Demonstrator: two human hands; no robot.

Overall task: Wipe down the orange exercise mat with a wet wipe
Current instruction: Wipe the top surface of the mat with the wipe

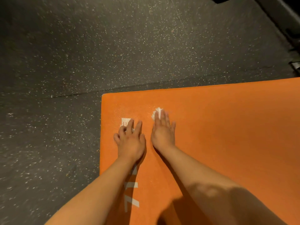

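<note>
On orange mat [227,127], right hand [164,132] flat pressing wet wipe [157,113], left hand [130,140] spread

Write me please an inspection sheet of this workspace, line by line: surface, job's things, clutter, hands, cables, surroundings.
Surface: dark speckled floor; the orange mat lies flat on it, with one corner at the upper left.
Job's things: wet wipe, white and crumpled, on the mat under the right fingertips; white print on the mat, partly covered by the left fingers.
Clutter: nothing seen.
Hands: left hand rests on the mat, fingers spread, holding nothing; right hand presses the wipe with straight fingers.
Cables: nothing seen.
Surroundings: dark equipment at the upper right edge, too dim to identify.
</note>
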